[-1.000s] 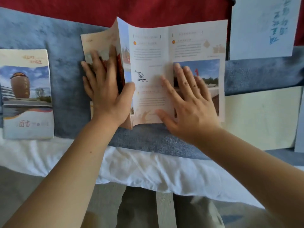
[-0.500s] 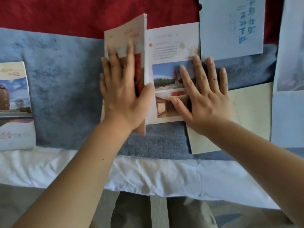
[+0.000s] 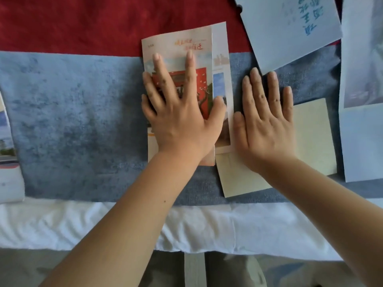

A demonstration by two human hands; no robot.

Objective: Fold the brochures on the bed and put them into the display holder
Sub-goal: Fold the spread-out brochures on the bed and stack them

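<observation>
Left hand (image 3: 178, 112): flat and spread, pressing the folded brochure (image 3: 178, 48) at frame centre.
Right hand (image 3: 265, 119): flat, empty, beside it.
Risk: uneven edges may set a crooked crease.

Prob. bedroom: white bed sheet (image 3: 207, 224) w/ blue runner (image 3: 72, 121).

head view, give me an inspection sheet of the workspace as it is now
surface: blue blanket over a white sheet, red cloth behind
job's things: brochure folded, inner panel edge showing on its right; another brochure at left edge; display holder not seen
clutter: cream paper, pale blue sheets
hands: left hand flat on brochure; right hand flat beside it
cables: nothing seen
surroundings: floor below bed edge
</observation>
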